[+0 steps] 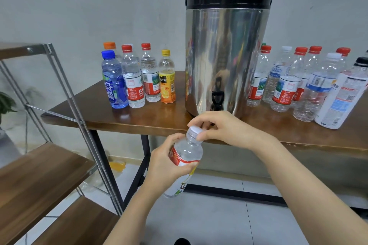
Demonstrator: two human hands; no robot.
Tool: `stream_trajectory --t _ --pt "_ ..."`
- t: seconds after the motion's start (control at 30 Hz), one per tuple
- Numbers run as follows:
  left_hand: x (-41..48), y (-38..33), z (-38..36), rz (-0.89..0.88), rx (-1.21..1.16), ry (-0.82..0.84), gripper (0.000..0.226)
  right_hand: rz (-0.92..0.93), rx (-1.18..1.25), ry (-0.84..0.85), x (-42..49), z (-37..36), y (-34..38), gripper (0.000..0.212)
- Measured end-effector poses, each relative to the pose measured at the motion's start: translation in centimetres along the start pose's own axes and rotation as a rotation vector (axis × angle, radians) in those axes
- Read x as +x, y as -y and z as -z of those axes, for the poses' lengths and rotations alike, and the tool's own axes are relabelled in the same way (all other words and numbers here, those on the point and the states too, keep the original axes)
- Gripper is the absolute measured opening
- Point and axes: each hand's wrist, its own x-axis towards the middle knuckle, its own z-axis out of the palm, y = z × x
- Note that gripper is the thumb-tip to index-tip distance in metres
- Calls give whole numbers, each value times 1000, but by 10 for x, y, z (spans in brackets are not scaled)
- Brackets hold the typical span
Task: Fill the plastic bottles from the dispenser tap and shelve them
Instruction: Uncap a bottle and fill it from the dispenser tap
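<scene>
My left hand point(165, 163) grips a clear plastic bottle point(186, 152) with a red and white label, tilted, in front of the table edge. My right hand point(217, 127) pinches its white cap point(195, 130) from above. A steel dispenser point(225, 49) with a black lid stands on the wooden table point(95, 113), and its black tap point(217, 100) hangs just above my right hand. Several capped bottles point(135, 79) stand left of the dispenser, and several more bottles point(298, 85) stand to its right.
A shelf unit with wooden boards point(33, 177) and a metal frame point(79, 117) stands at the left, close to the table's corner. Tiled floor point(199, 221) lies below. A plant leaf point(6, 103) shows at the far left edge.
</scene>
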Motion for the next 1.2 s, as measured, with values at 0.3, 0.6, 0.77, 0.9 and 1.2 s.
stream_trajectory --t 0.3,0.6,0.77,0.9,1.2 --pt "0 10 18 2 45 -33 66 -58 -134 57 17 -4 12 41" --pt "0 25 31 39 26 -72 69 -15 -155 128 38 -17 13 37" --pt "6 22 36 22 -5 -97 67 29 -11 27 49 -34 11 22" --pt "29 7 47 18 -124 -206 66 145 -54 -266 61 -41 18 32" --pt "137 9 56 -52 -75 -480 67 -136 -130 -322 100 -78 -20 74"
